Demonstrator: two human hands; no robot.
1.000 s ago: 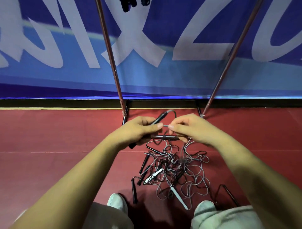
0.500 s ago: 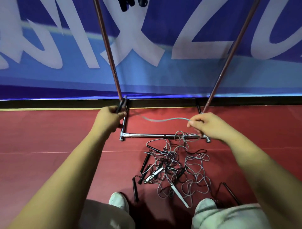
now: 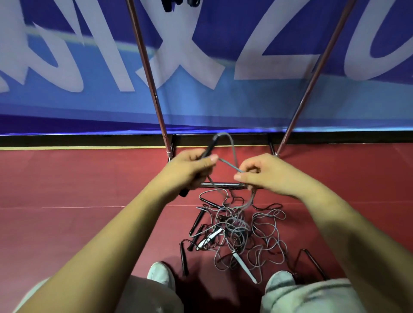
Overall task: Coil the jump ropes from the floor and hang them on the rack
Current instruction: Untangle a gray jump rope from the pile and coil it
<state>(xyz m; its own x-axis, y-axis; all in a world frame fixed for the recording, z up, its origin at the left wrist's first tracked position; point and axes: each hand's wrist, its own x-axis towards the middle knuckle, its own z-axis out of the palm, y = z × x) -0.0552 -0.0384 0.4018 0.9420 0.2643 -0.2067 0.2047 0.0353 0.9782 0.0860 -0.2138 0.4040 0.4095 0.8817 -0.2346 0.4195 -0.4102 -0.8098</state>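
Observation:
My left hand [image 3: 192, 171] grips the black handle [image 3: 209, 148] of a grey jump rope, with a loop of its cord under the thumb. My right hand [image 3: 266, 174] pinches the same grey cord [image 3: 230, 166] a short way to the right. From that pinch the cord drops into a tangled pile of jump ropes [image 3: 237, 232] on the red floor between my feet, with black and white handles mixed in. The metal rack [image 3: 154, 89] stands just behind my hands, its two slanted poles rising out of frame. Dark items [image 3: 178, 2] hang at its top edge.
A blue banner with white lettering [image 3: 201, 67] covers the wall behind the rack. The rack's base bar [image 3: 223, 185] lies on the floor under my hands. My two white shoes [image 3: 162, 274] sit at the bottom, on either side of the pile.
My hands were spread apart, stretching a length of cord between them. They have come back together in front of the rack, and the cord now forms a loop over the handle.

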